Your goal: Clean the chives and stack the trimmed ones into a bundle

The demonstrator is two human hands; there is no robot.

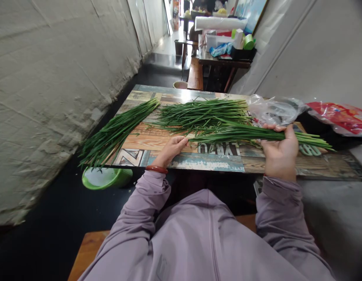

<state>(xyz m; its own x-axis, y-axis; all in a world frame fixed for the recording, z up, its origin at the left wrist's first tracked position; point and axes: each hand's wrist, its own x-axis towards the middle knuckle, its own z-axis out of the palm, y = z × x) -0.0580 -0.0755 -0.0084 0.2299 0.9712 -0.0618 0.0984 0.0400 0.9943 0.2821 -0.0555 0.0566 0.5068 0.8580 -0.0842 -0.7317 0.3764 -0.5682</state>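
Hands apart. Right hand [280, 150] closed around chives [242, 133] near the stem ends, over the table [157, 142]; left hand [173, 150] curled by the tips, pinch cannot be told. Advisable: light grip, stems aligned, leaves unbruised. Tabletop plank-patterned. Room narrow: pale wall [52, 97], dark floor [81, 214].

On the counter [198, 166], a chive bundle [122, 125] lies left, its ends overhanging the edge above a bucket [121, 177]. Far-middle lies a chive pile [204, 112], left of a plastic bag [276, 110]. Nearer, a bunch [242, 132] runs rightward through the right hand [282, 150].
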